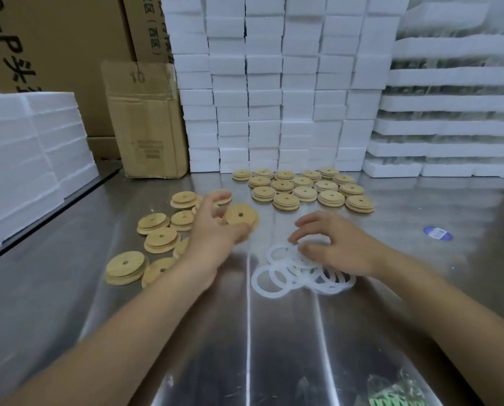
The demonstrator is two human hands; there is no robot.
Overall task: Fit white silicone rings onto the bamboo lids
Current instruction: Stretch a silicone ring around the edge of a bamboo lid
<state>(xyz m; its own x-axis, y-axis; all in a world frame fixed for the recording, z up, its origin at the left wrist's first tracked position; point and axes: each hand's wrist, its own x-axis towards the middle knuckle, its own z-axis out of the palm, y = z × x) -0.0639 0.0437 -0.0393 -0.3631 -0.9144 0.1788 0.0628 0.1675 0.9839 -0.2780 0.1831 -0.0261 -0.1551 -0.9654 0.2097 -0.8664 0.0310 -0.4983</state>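
Bamboo lid (241, 216): round, with a small centre hole, lifted off the table and tilted so its flat face points up and toward the viewer. Left hand (215, 230) holds it at its lower left edge, fingers curled round the rim; the hand is motion-blurred, so the exact finger placement is unclear.

White silicone rings (291, 272): a loose overlapping pile flat on the table, just right of the held lid and nearer the person. Right hand (337, 249) rests palm down on the far side of the pile, fingers bent onto the top rings. One ring looks slightly raised under the fingertips, but blur hides whether it is pinched or only touched. Cannot tell.

Loose lids (160, 240): scattered on the left under and around the left forearm, some overlapping, one lying apart nearest the person.

Rows of lids (303, 186): a neat block further back, right of centre, lying flat and close together.

Steel table (288, 332): shiny and reflective. Blue sticker (437, 232) lies on it well right of the right hand. Plastic bag (397, 389) with something green inside sits at the near edge.

Behind: white foam boxes (262, 83) stacked high along the back and at the left; a worn cardboard box (148, 121) stands upright between the two stacks.
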